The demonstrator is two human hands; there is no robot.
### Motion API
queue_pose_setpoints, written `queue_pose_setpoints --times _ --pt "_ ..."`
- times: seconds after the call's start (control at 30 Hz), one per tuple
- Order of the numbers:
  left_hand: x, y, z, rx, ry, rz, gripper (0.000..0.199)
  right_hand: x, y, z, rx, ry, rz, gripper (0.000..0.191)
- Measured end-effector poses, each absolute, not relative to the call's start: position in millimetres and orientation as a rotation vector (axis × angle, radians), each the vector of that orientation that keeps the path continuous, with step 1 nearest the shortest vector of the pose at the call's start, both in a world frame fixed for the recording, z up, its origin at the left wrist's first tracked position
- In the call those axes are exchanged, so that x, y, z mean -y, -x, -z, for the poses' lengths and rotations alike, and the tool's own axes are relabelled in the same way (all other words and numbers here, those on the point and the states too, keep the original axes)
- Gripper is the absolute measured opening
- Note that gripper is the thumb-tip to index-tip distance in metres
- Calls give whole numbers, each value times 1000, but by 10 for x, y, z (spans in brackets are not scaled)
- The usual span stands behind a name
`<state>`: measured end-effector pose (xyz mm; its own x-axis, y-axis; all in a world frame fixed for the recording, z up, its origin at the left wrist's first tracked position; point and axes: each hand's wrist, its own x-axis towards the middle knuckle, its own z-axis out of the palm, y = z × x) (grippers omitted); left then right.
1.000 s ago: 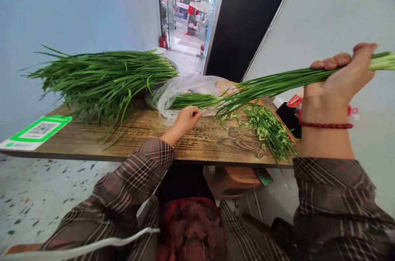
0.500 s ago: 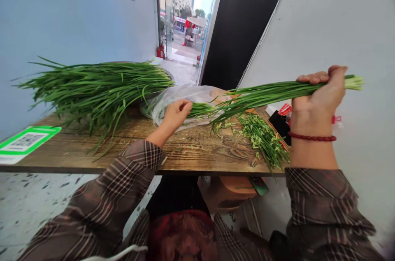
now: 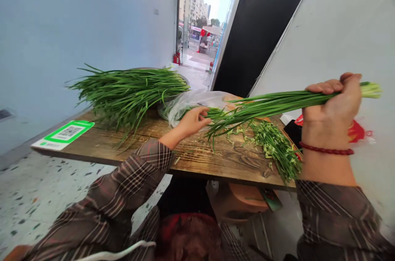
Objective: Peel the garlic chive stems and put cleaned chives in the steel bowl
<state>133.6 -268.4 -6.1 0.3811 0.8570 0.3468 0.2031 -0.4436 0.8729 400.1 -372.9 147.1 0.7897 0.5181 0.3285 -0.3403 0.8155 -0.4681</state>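
My right hand (image 3: 336,98) is wrapped round a bunch of long green chives (image 3: 277,102), raised above the table, pale stem ends to the right and leaf tips hanging left. My left hand (image 3: 194,122), its thumb and fingers apart, is beside those tips and holds nothing visible. Behind it, more chives (image 3: 216,113) lie on a clear plastic bag (image 3: 191,98). A large heap of chives (image 3: 129,92) rests at the left. Loose trimmings (image 3: 274,145) are spread over the wooden table (image 3: 197,158) at the right.
A green-framed QR card (image 3: 68,133) lies at the table's left end. Black and red items (image 3: 294,131) stand by the right wall, partly behind my right wrist. Below the table is a brown box (image 3: 240,203). A glass doorway (image 3: 200,18) opens beyond.
The view has shifted left, so things appear farther right. My left hand's fingers have opened and it is now nearer the hanging leaf tips. My right hand keeps its hold on the bunch.
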Motion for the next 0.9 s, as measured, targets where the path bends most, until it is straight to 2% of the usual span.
queue_pose_setpoints --times 0.1,0.17,0.33,0.47,0.63,0.8,0.9 --pt "2697 -1301 -238 -850 -1708 -1441 31 3825 -3798 -1512 570 407 -535 40" --pt "2830 -1334 -493 -671 -1671 -1441 29 3858 -3574 -1494 658 410 -636 35" --pt "3346 -1514 -860 -301 -1634 -1016 15 3802 -2968 -1207 843 466 -902 23" --pt "3509 -1527 -740 -206 -1548 -628 12 3670 -2753 -880 1018 481 -746 16" --pt "3430 -1379 -631 -441 -1701 -601 16 3458 -2742 -680 1166 521 -596 21" --pt "3271 -1075 -854 -892 -1886 -737 12 3213 -2792 -425 1383 576 -839 43" --pt "3099 -803 -1028 -1063 -2074 -931 11 3128 -2761 -27 1589 758 -965 40"
